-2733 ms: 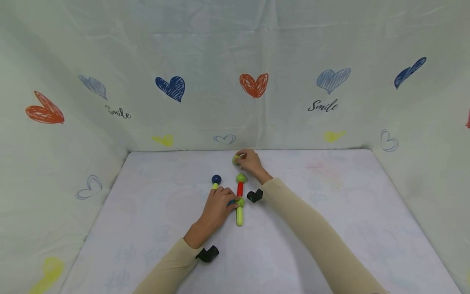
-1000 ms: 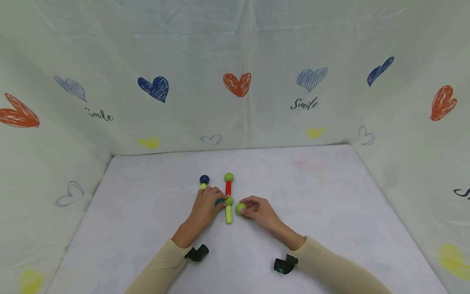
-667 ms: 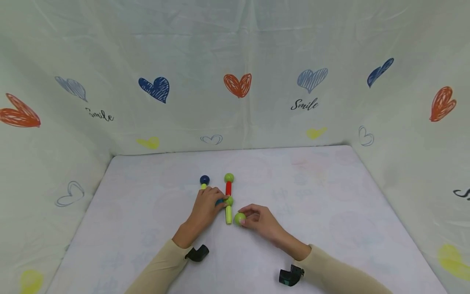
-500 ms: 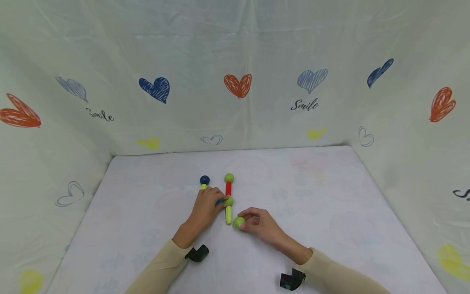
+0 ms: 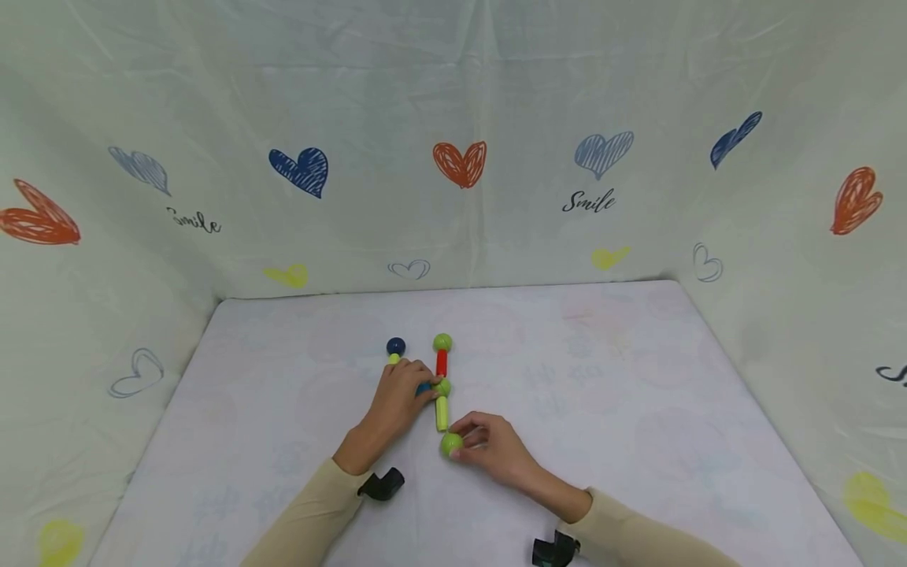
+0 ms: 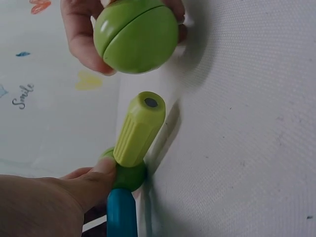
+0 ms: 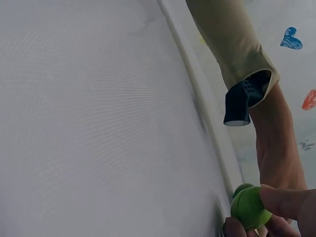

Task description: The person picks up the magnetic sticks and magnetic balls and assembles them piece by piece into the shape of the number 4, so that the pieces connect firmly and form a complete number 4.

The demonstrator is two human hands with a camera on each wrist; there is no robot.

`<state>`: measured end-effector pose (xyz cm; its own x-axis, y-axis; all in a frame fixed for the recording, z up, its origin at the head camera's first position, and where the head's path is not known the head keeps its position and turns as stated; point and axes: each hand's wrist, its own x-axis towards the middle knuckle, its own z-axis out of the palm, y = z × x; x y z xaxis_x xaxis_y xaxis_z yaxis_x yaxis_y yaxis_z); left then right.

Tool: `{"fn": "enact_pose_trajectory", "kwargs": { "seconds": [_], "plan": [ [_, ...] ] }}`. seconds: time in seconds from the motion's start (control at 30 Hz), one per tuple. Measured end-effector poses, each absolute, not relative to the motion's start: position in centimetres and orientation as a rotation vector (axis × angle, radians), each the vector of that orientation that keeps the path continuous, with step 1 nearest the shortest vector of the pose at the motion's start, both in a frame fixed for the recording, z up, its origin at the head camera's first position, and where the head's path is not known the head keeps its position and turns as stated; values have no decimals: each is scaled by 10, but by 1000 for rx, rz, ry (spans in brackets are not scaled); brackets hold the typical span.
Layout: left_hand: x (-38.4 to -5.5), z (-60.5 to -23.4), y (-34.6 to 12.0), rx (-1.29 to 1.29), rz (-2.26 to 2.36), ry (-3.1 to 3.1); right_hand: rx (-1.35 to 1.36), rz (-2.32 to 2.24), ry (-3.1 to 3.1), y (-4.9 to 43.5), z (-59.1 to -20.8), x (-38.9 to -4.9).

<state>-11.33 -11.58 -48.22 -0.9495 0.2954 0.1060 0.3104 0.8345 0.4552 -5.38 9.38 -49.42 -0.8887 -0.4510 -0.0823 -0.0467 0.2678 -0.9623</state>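
My left hand (image 5: 400,398) pinches a green ball (image 5: 442,387) where several magnetic rods meet. From that ball a yellow-green rod (image 6: 139,128) points toward me, its dark end tip showing. A red rod (image 5: 442,363) runs away from it to another green ball, and a blue rod (image 6: 122,213) passes under my left hand. My right hand (image 5: 492,447) holds a loose green ball (image 6: 137,37) between thumb and fingers, just off the near end of the yellow-green rod. A gap shows between them in the left wrist view.
A dark blue ball (image 5: 395,346) on a yellow-green rod lies beyond my left hand, partly covered by it. The white table (image 5: 602,378) extends on both sides, with a heart-printed cloth (image 5: 354,236) behind. Black wrist cameras hang at both sleeves.
My right hand has carried the loose green ball from the table's far edge toward me, then left to the near end of the yellow-green rod. My left hand keeps its grip.
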Motion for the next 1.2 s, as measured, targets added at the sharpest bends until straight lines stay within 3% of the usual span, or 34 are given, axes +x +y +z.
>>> {"fn": "enact_pose_trajectory", "kwargs": {
  "seconds": [1.2],
  "plan": [
    [-114,-481,-115,-491,-798,-2960,-446,-1622,2343,77,-501,-55]
  ]
}}
